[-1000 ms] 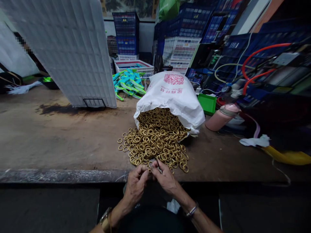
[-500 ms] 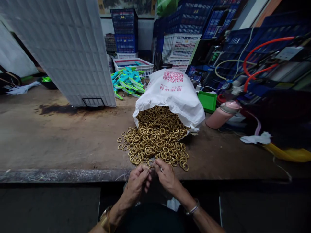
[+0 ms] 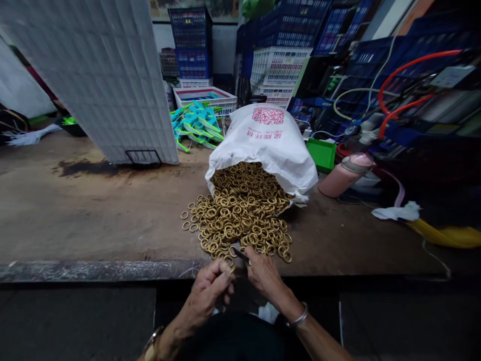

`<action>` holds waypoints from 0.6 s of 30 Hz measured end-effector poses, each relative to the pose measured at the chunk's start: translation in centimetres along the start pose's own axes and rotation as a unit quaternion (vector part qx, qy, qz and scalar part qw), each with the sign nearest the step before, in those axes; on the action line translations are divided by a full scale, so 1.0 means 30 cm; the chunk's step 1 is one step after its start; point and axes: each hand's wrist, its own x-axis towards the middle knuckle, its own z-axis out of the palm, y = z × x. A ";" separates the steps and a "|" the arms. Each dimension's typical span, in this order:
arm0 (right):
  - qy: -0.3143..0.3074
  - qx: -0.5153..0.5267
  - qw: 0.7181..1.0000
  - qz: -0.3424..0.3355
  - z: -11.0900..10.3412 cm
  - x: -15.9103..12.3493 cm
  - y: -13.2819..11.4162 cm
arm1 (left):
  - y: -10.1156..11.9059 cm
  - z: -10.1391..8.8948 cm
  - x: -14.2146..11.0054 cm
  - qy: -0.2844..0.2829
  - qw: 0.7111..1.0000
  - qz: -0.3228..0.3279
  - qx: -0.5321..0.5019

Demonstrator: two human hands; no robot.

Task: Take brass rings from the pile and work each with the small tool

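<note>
Left fingers (image 3: pixel 222 280) pinch a gold ring (image 3: pixel 233 268); right fingers (image 3: pixel 253 256), closed round a dark tool (image 3: pixel 241 255), have drawn away.

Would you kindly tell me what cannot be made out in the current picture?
Head view: how far back the gold-coloured rings reach, hidden by the white sack.
Head view: the gripped end of the dark tool, hidden by the right hand.
Head view: part of the ring pinched in the left hand, hidden by that hand.
Head view: anything behind the grey panel, which blocks it.
</note>
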 end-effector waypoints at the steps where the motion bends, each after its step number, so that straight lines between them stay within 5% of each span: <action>1: 0.013 0.002 1.000 0.002 0.005 0.000 0.005 | 0.009 -0.005 -0.003 0.007 0.999 -0.006 -0.039; 8: 0.050 0.036 0.998 -0.028 0.037 -0.013 -0.056 | 0.019 -0.077 0.000 0.104 0.979 -0.008 -0.177; 18: 0.021 -0.013 1.000 -0.014 0.055 -0.011 -0.076 | -0.049 -0.138 -0.001 0.113 0.947 -0.084 -0.290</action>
